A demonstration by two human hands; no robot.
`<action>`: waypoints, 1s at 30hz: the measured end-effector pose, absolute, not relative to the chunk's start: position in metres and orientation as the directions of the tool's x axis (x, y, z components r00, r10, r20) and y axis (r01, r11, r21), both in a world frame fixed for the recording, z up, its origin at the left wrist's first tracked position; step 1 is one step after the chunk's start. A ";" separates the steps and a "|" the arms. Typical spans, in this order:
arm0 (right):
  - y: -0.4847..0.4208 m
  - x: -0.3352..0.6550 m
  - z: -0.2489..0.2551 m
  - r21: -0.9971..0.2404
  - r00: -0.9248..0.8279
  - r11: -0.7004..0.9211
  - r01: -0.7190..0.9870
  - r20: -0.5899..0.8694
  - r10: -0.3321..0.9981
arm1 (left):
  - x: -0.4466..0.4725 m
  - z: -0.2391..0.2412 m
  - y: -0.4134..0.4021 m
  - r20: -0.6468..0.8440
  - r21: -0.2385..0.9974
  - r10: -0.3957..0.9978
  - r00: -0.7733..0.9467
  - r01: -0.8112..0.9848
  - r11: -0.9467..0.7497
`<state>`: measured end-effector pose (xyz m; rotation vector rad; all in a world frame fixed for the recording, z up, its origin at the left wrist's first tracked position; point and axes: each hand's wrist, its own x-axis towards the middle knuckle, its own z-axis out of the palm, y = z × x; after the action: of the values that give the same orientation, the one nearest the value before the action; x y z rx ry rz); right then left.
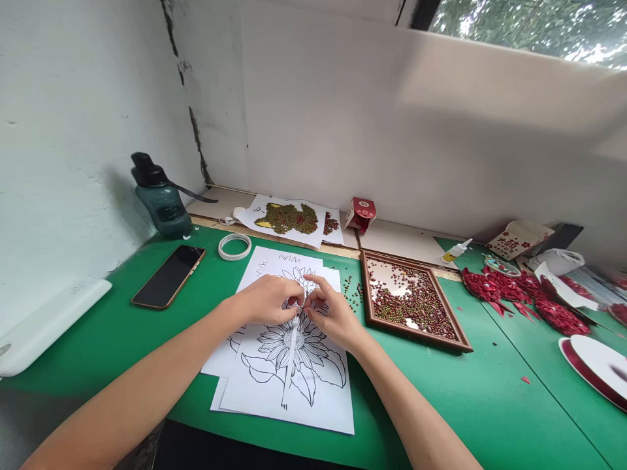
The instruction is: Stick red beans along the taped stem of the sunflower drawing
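Both of my hands meet over a sheet of paper [337, 411] with a black line drawing of a sunflower, stem and leaves. My left hand [272, 299] is closed, thumb and forefinger pinched at the top end of a narrow strip of white tape [292, 346]. Fingertip to fingertip with it, my right hand [333, 313] pinches at the same end. The strip hangs down across the flower's centre towards the stem. My fingers partly hide its upper end. More drawn sheets [264, 258] lie underneath and behind.
A tape roll [234, 247], phone [169, 277] and bottle [164, 202] stand left. To the right is a framed tray [416, 336] of red and green beans, with loose beans [353, 290] beside it. Glue [456, 250], red decorations [519, 290] and a ribbon spool [597, 369] are farther right.
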<state>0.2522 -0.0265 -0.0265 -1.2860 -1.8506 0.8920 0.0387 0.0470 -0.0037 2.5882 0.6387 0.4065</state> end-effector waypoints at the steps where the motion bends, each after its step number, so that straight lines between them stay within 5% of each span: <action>1: -0.027 0.252 -0.025 -0.826 -0.272 0.276 0.492 0.156 0.950 | 0.038 -0.003 0.048 0.147 0.478 0.515 0.844 0.395 -0.784; 30: -0.031 0.247 -0.016 -0.816 -0.325 0.253 0.520 0.085 0.942 | 0.039 0.000 0.047 0.036 0.502 0.539 0.842 0.451 -0.738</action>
<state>0.2471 -0.0312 -0.0165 -1.3248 -1.9479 0.9393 0.0391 0.0471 0.0002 2.5333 0.7281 0.2452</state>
